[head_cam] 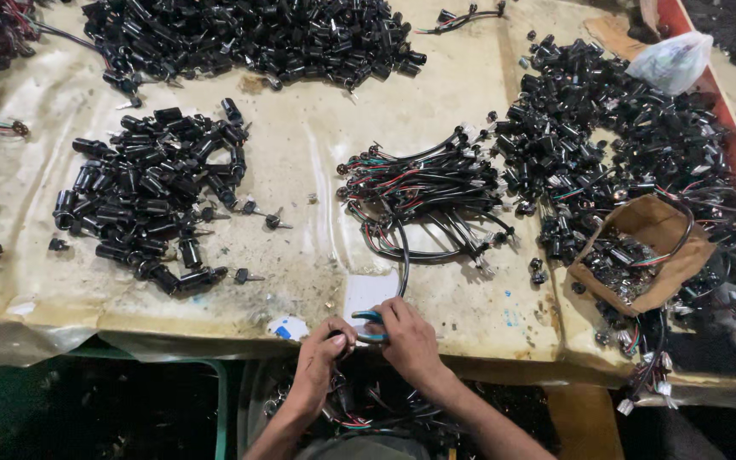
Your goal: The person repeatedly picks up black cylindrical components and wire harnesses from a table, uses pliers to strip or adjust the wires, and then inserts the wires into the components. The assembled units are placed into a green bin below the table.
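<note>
- Black cable [403, 255] runs from the hands at the near table edge up into the wire bundle [423, 200]; its near end sits between both hands.
- Right hand [408, 336] curled shut around blue-handled pliers [366, 325], tool tip toward the left hand.
- Left hand [321, 353] pinching the cable end, fingers closed, touching the pliers' tip area; exact grip point too small to tell.
- Both hands right at the front edge of the table [300, 153], which is covered in stained yellowish sheet.
- Small white-and-blue scrap [288, 327] just left of the left hand.
- Below the table edge, more wires in the person's lap area, dim.
- Right of the hands, mid table: torn brown cardboard box [649, 251] holding small parts and wires.
- Left mid table: pile of black cylinder parts [146, 196], a few loose keys [249, 274] beside it.
- Centre: wire bundle with red, green and black leads and white connectors.
- Right: big heap of black parts with wires [623, 136] wrapping round the box.
- Far edge: another black parts heap [257, 34].
- Far right corner: clear plastic bag [675, 60] near a red rail [726, 111].
</note>
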